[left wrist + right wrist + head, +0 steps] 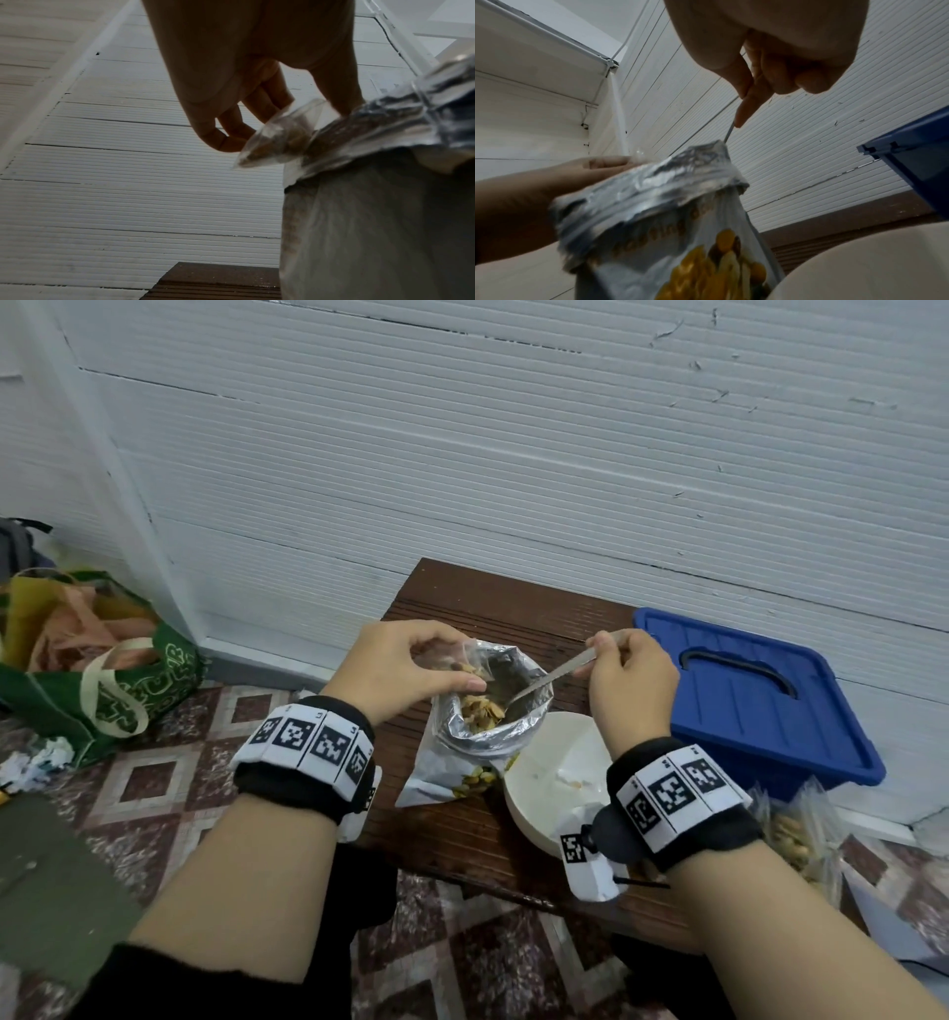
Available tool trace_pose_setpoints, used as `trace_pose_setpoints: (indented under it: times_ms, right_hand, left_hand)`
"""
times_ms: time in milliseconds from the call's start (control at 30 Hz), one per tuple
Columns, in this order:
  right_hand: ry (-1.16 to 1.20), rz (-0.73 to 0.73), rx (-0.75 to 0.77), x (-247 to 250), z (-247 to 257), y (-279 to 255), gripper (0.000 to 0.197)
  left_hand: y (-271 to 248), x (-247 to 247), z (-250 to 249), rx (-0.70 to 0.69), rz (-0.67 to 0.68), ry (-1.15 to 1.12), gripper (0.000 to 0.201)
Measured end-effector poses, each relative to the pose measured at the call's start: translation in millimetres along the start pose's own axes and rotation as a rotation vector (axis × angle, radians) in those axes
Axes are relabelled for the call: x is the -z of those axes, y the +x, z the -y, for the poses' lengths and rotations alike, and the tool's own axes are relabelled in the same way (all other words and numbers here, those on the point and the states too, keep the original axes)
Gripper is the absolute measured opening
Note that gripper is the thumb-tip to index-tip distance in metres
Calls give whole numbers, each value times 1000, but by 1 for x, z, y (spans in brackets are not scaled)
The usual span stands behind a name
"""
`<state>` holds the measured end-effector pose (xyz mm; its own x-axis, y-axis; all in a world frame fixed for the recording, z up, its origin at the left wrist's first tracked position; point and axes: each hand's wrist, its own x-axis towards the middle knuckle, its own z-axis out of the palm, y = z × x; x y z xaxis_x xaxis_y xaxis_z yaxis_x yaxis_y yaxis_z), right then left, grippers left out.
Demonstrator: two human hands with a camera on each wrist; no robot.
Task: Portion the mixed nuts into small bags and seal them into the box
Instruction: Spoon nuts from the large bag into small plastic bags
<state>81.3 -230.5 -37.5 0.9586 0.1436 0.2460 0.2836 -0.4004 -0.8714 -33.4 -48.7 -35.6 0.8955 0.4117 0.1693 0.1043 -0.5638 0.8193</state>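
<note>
At the far left of the head view we see a green tote bag [97,680] stuffed with cloth, sitting on the patterned tile floor [169,783]. Moving toward the centre, our left hand [398,667] pinches the rim of a small clear bag [272,134] between thumb and fingers, holding it over the mouth of the nut pouch [482,726]; a few nuts show through the clear plastic in the left wrist view. The pouch stands upright in the middle of the dark wooden surface [462,819], its foil top rolled down and mixed nuts [480,711] visible inside. Just right of it, our right hand [631,680] grips the handle of a metal spoon [544,683], whose bowl dips into the pouch opening among the nuts. Below the pouch, toward the lower centre of the frame, a white bowl [544,762] rests on the surface, touching or nearly touching the pouch. Further right, the blue box [760,695] sits with its lid on. At the lower right edge, partly behind our right wrist, lie clear bags already filled with nuts [801,834].
</note>
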Motion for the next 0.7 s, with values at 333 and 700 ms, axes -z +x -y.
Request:
trace_pose_setpoints:
  times_ms: [333,700]
  right_hand:
    - [16,-112,-11,24,15,25,19]
    - [11,-100,20,22,33,34,23]
  left_hand:
    - [0,4,3,14,-11,12,43]
    - [1,-5,-3,-1,21,-1,46]
